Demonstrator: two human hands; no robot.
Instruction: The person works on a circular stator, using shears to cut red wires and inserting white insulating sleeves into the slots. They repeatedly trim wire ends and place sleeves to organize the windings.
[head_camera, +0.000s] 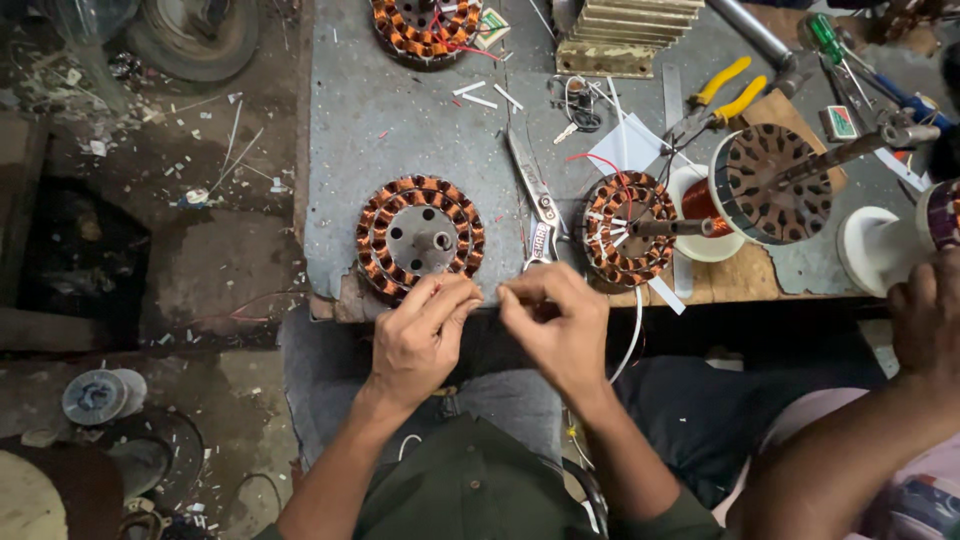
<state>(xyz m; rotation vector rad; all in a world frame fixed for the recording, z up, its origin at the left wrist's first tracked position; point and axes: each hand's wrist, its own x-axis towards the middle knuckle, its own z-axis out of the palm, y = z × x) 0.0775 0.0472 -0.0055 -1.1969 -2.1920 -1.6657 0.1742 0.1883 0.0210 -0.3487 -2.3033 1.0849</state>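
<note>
Hands meet at the near edge of the grey bench (400, 110). Our left hand (420, 340) and right hand (560, 330) both have fingertips pinched shut on something thin between them; we cannot tell what it is, too fine to resolve. Copper-wound stator (420, 238) sits just beyond the left hand. Scissors (535, 205) lie between it and a second stator (627, 228). White spool (700, 205) carries copper wire. Yellow-handled pliers (725, 95) lie further back. A co-worker's hand (925, 320) is at far right.
</note>
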